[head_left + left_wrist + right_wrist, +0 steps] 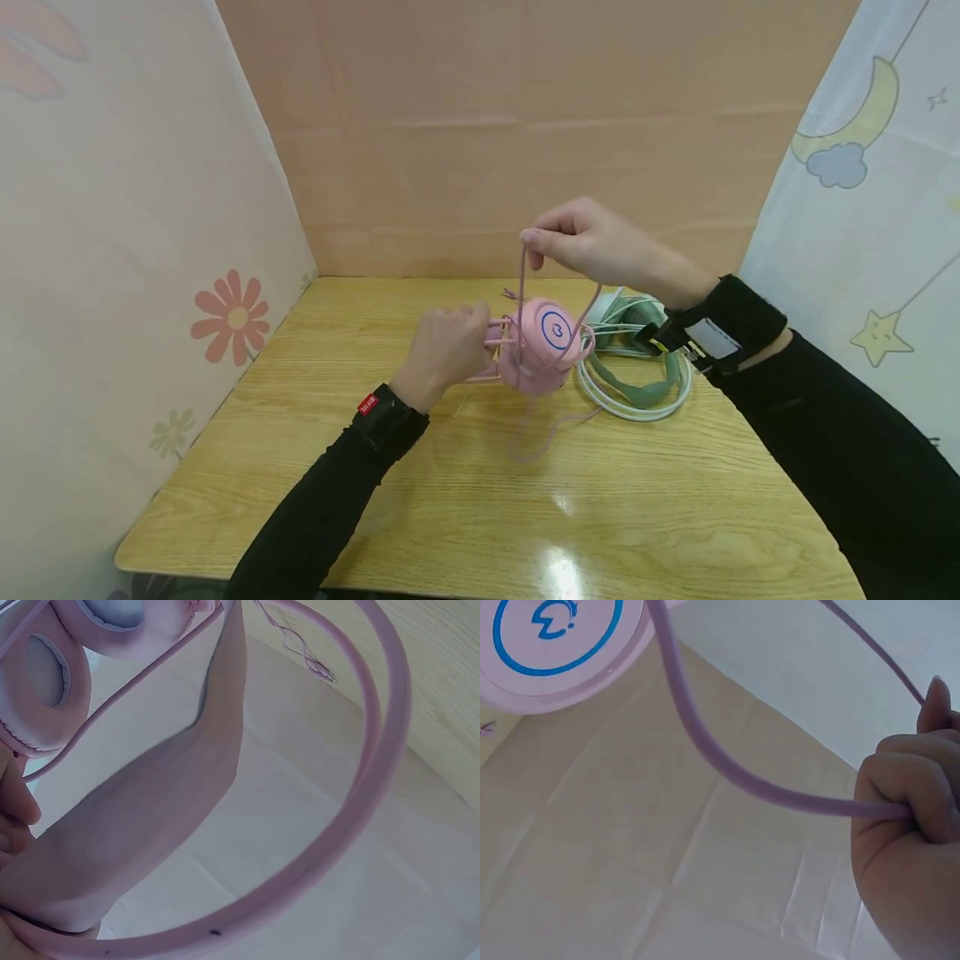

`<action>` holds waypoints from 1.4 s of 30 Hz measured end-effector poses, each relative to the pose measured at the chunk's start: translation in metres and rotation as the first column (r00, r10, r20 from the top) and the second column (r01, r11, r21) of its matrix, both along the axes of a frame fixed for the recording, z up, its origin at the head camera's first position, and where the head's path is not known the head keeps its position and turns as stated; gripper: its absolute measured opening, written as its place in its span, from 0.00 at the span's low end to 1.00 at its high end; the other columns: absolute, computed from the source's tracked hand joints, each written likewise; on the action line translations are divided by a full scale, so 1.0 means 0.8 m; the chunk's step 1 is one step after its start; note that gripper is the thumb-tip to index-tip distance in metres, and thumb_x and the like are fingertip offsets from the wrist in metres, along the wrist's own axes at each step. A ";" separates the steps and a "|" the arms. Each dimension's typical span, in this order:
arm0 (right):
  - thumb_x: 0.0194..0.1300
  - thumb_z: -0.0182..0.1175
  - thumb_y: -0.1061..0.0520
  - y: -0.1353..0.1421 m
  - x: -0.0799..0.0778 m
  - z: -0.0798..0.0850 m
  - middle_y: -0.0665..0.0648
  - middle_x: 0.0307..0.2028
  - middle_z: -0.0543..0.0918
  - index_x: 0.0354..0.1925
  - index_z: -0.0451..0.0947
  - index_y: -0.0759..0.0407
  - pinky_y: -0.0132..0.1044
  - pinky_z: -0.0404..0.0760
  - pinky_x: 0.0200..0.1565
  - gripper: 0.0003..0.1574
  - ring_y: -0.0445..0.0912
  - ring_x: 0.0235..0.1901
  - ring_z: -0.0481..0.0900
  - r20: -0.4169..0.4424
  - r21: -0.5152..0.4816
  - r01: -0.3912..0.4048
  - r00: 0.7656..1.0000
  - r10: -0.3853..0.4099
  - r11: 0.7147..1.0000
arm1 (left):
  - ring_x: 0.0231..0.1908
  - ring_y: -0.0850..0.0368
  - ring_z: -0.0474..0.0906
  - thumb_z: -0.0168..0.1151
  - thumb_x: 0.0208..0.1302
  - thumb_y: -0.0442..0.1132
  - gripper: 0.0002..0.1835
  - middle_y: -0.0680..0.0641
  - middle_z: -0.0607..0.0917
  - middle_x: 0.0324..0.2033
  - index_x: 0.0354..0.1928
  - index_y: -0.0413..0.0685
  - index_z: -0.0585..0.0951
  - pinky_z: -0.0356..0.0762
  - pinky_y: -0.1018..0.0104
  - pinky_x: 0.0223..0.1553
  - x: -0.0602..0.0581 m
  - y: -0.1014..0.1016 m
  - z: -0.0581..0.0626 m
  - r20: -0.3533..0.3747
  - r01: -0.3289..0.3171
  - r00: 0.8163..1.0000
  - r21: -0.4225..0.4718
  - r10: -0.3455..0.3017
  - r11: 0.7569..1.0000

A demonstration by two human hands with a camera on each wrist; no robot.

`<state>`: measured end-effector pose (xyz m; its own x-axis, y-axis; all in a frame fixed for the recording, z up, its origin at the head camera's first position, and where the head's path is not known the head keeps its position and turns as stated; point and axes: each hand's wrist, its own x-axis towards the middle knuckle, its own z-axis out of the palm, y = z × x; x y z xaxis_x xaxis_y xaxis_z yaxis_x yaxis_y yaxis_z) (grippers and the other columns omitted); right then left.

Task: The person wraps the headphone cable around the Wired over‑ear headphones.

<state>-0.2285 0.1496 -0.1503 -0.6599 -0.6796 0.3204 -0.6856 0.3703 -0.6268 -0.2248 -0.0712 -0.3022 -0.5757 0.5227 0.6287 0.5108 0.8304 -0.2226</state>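
Note:
Pink headphones (542,367) are held above the middle of the table, a round ear cup with a blue ring and logo facing up. My left hand (452,343) grips their headband (165,787), which fills much of the left wrist view beside two padded ear cushions (56,690). Higher up, my right hand (600,237) pinches the thin pink cable (522,275). That cable (727,769) runs in a curve from the ear cup into the curled fingers in the right wrist view. A loose cable loop hangs down toward the tabletop below the headphones.
Green headphones (647,395) with a white cable (596,398) coiled about them lie on the wooden table (300,467), just right of the pink pair. A brown paper backdrop (450,150) stands behind, with printed cloth screens (112,250) at both sides.

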 end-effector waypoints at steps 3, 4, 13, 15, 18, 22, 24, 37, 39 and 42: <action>0.77 0.52 0.58 0.001 -0.003 0.003 0.51 0.20 0.75 0.32 0.83 0.62 0.34 0.56 0.23 0.18 0.40 0.17 0.57 -0.084 0.047 0.051 0.995 -0.047 0.998 | 0.13 0.65 0.51 0.70 0.52 0.42 0.15 0.57 0.59 0.14 0.23 0.50 0.70 0.48 0.71 0.15 0.003 0.002 0.001 -0.024 0.017 1.000 -0.007 -0.017 1.000; 0.77 0.52 0.58 0.000 -0.004 0.004 0.52 0.22 0.78 0.32 0.84 0.61 0.34 0.58 0.24 0.18 0.40 0.18 0.59 -0.114 0.066 0.069 0.992 -0.061 0.995 | 0.13 0.65 0.51 0.70 0.52 0.43 0.16 0.57 0.58 0.14 0.22 0.50 0.70 0.48 0.71 0.16 0.004 0.003 0.001 -0.039 0.022 0.999 -0.014 -0.022 1.000; 0.75 0.56 0.57 0.001 -0.013 0.011 0.55 0.30 0.85 0.36 0.87 0.59 0.40 0.67 0.31 0.15 0.46 0.21 0.69 -0.338 0.219 0.250 0.926 -0.167 0.943 | 0.14 0.66 0.48 0.72 0.54 0.53 0.23 0.58 0.55 0.14 0.21 0.51 0.68 0.44 0.72 0.17 0.007 0.006 0.000 -0.102 0.054 0.993 -0.042 -0.058 0.998; 0.76 0.56 0.56 0.001 -0.015 0.012 0.55 0.30 0.86 0.38 0.87 0.60 0.40 0.67 0.30 0.15 0.47 0.21 0.70 -0.357 0.229 0.267 0.918 -0.174 0.936 | 0.14 0.65 0.48 0.74 0.53 0.55 0.25 0.58 0.55 0.14 0.21 0.51 0.68 0.45 0.72 0.17 0.007 0.007 0.001 -0.109 0.069 0.991 -0.034 -0.072 0.997; 0.77 0.54 0.53 0.003 -0.019 0.012 0.55 0.32 0.86 0.39 0.87 0.58 0.41 0.67 0.30 0.16 0.47 0.23 0.72 -0.382 0.262 0.303 0.904 -0.190 0.916 | 0.14 0.65 0.48 0.76 0.50 0.59 0.28 0.58 0.55 0.15 0.21 0.51 0.68 0.45 0.71 0.17 0.008 0.008 0.002 -0.124 0.089 0.988 -0.026 -0.092 0.996; 0.79 0.51 0.49 0.006 -0.028 0.008 0.55 0.34 0.85 0.42 0.85 0.55 0.43 0.67 0.31 0.19 0.48 0.26 0.73 -0.393 0.324 0.353 0.894 -0.214 0.878 | 0.14 0.65 0.48 0.75 0.51 0.60 0.29 0.58 0.54 0.14 0.20 0.51 0.67 0.45 0.71 0.17 0.012 0.010 0.002 -0.153 0.103 0.982 -0.040 -0.108 0.994; 0.80 0.49 0.47 0.007 -0.035 0.004 0.55 0.36 0.85 0.43 0.84 0.55 0.43 0.67 0.32 0.19 0.48 0.27 0.73 -0.384 0.350 0.363 0.896 -0.221 0.863 | 0.14 0.65 0.48 0.73 0.52 0.62 0.29 0.58 0.55 0.14 0.20 0.51 0.67 0.46 0.71 0.16 0.013 0.010 0.002 -0.168 0.106 0.979 -0.052 -0.113 0.993; 0.79 0.51 0.47 0.018 -0.077 -0.032 0.58 0.39 0.86 0.44 0.83 0.57 0.46 0.72 0.36 0.19 0.50 0.33 0.78 -0.345 0.363 0.352 0.911 -0.226 0.863 | 0.15 0.66 0.50 0.74 0.53 0.63 0.30 0.58 0.56 0.14 0.20 0.51 0.68 0.50 0.71 0.16 0.018 0.006 0.005 -0.145 0.170 0.974 -0.027 -0.172 0.985; 0.78 0.52 0.47 0.019 -0.080 -0.039 0.58 0.38 0.86 0.44 0.84 0.56 0.45 0.72 0.36 0.18 0.50 0.32 0.78 -0.332 0.358 0.345 0.915 -0.227 0.867 | 0.15 0.66 0.50 0.73 0.54 0.62 0.29 0.59 0.57 0.14 0.21 0.51 0.68 0.51 0.71 0.16 0.018 0.005 0.006 -0.131 0.183 0.974 -0.022 -0.184 0.983; 0.78 0.52 0.46 0.021 -0.085 -0.048 0.56 0.35 0.84 0.42 0.83 0.55 0.44 0.72 0.34 0.18 0.50 0.30 0.76 -0.336 0.358 0.347 0.914 -0.227 0.867 | 0.14 0.67 0.51 0.73 0.54 0.62 0.28 0.59 0.58 0.14 0.21 0.51 0.68 0.51 0.71 0.16 0.019 0.004 0.009 -0.118 0.195 0.974 -0.017 -0.196 0.981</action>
<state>-0.2969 0.1664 -0.1888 -0.7718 -0.5812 0.2579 -0.6297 0.7549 -0.1833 -0.2097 -0.0684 -0.2953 -0.3836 0.6212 0.6834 0.6329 0.7157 -0.2954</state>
